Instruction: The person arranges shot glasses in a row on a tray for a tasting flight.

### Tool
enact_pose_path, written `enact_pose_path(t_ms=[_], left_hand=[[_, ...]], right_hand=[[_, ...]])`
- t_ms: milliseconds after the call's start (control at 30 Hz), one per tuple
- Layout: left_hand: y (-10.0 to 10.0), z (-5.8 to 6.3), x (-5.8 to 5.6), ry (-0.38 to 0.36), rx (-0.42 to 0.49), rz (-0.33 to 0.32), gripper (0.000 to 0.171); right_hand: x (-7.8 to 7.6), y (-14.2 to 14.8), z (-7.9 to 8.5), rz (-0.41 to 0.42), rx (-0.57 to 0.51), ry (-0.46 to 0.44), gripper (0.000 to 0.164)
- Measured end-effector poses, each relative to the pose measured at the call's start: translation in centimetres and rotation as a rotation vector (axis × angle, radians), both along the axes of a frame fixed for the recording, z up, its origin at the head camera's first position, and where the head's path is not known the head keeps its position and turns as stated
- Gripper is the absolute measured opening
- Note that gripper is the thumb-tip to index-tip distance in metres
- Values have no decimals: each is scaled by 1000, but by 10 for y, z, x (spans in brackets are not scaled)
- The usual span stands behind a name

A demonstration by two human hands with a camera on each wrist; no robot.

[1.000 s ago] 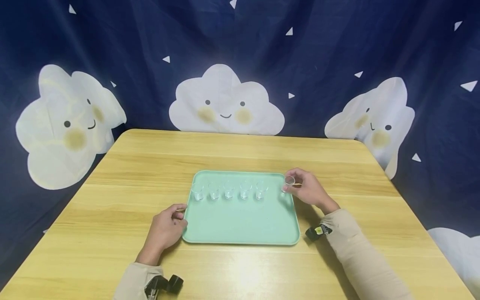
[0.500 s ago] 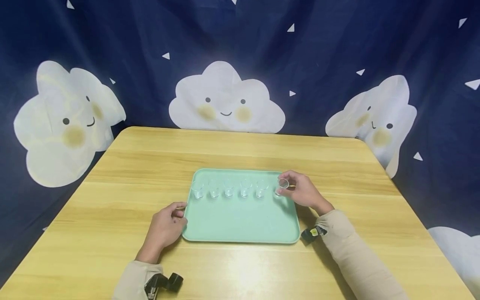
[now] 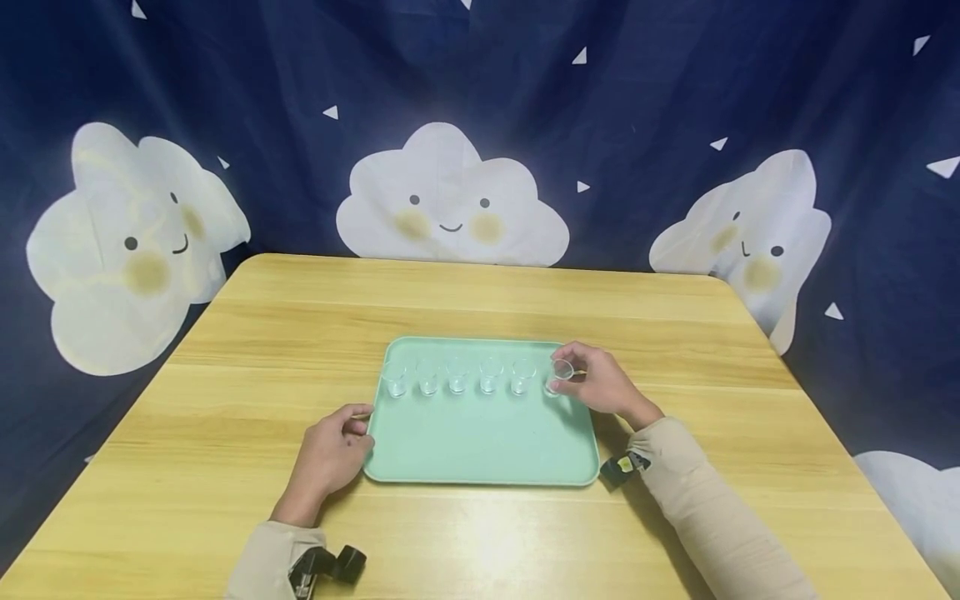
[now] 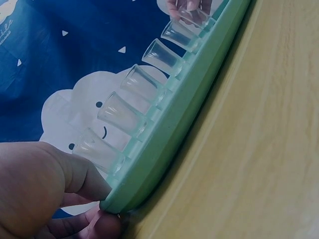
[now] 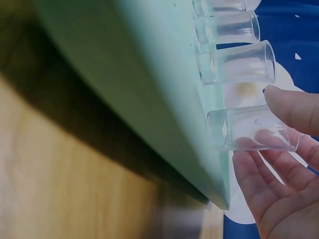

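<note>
A mint-green tray (image 3: 480, 446) lies on the wooden table. Several clear shot glasses (image 3: 457, 381) stand upright in a row along its far half. At the tray's left edge, my left hand (image 3: 327, 454) pinches the rim, thumb on the inner side and fingers outside and below in the left wrist view. My right hand (image 3: 606, 385) holds the rightmost shot glass (image 5: 249, 128) between thumb and fingertips. That glass is upright, its base against the tray surface in the right wrist view. A wider gap separates it from its neighbouring glass (image 5: 241, 63) than between the others.
The wooden table (image 3: 480, 308) extends around the tray on all sides. Behind it hangs a dark blue curtain (image 3: 615, 108) printed with white clouds and triangles. Both sleeves carry black wrist devices, one (image 3: 348, 567) at the left and one (image 3: 618, 471) near the tray's right front corner.
My right hand has moved left with the shot glass, from the tray's right edge closer to the row. The left hand stays at the tray's rim.
</note>
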State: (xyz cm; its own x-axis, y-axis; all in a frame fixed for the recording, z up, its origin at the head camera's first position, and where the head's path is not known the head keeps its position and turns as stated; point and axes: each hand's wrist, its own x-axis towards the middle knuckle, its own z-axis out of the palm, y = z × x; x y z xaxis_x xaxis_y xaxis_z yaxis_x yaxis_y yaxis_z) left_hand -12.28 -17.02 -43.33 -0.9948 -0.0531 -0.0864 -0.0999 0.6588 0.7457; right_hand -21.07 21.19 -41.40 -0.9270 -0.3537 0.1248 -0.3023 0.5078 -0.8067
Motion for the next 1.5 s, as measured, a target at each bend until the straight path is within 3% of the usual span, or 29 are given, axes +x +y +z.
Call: enact_pose_path(t_ms=[333, 800, 1100, 1333, 1500], left_hand=[[1, 1, 0, -6, 0, -8, 40], [1, -2, -2, -5, -5, -9, 41], [0, -2, -2, -6, 1, 4, 41], [2, 0, -1, -13, 19, 1, 39], [-2, 7, -1, 42, -21, -19, 37]], right_hand=[[1, 1, 0, 11, 15, -19, 35], [-6, 3, 10, 95, 106, -47, 39], [-8, 0, 10, 97, 132, -34, 37], [-6, 11, 10, 93, 120, -41, 44], [1, 28, 12, 61, 82, -18, 44]])
